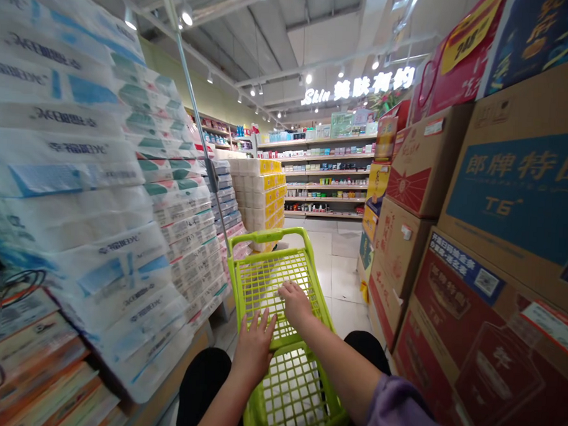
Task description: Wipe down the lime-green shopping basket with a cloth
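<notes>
A lime-green shopping cart (267, 274) with mesh walls stands in a narrow aisle right in front of me. My left hand (254, 345) lies on the cart's near rim with its fingers spread flat. My right hand (294, 300) reaches a little further in and rests on the mesh flap, fingers curled over it. Neither hand holds a loose item. The basket shows no goods in it. My dark trouser legs flank the cart at the bottom of the view.
Stacks of wrapped tissue packs (80, 187) tower at the left. Piled cardboard cartons (473, 244) line the right. A thin metal pole (198, 129) rises beside the cart. Tiled floor (342, 271) leads ahead to product shelves (327, 177).
</notes>
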The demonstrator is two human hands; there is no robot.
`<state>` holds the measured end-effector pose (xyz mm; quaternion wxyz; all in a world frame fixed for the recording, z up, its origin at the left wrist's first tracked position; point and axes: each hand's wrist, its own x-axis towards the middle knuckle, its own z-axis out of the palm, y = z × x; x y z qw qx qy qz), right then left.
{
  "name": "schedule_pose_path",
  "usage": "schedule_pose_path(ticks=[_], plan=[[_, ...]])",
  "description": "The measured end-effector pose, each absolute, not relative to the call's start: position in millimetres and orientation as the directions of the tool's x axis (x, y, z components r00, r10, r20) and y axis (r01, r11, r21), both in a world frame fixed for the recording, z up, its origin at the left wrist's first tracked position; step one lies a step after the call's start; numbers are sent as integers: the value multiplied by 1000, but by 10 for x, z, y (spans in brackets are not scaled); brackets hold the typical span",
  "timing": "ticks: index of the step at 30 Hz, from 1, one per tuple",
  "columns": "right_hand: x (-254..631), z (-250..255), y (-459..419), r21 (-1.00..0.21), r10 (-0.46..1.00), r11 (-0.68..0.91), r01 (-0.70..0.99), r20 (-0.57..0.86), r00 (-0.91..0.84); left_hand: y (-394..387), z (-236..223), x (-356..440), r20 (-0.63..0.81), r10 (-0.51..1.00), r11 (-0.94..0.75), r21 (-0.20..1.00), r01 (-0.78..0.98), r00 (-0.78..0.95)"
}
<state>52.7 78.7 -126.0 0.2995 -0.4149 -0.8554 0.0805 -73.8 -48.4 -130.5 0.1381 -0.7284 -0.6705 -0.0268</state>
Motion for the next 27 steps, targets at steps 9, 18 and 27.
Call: schedule_pose_path(ticks=[9,18,27], plan=[[832,-1405,481,-353,695,709,610,491,-524,-495,-1317,-727,251,961,-84,-124,989,113],[510,-725,1221,-553,780,622,554,500,-376,-511,-1299,-704,202,976,-57,-133,989,84],[-121,-749,1947,-582,926,364,727,305,-220,-500,-1313,-732,174,982,-55,-122,991,76]])
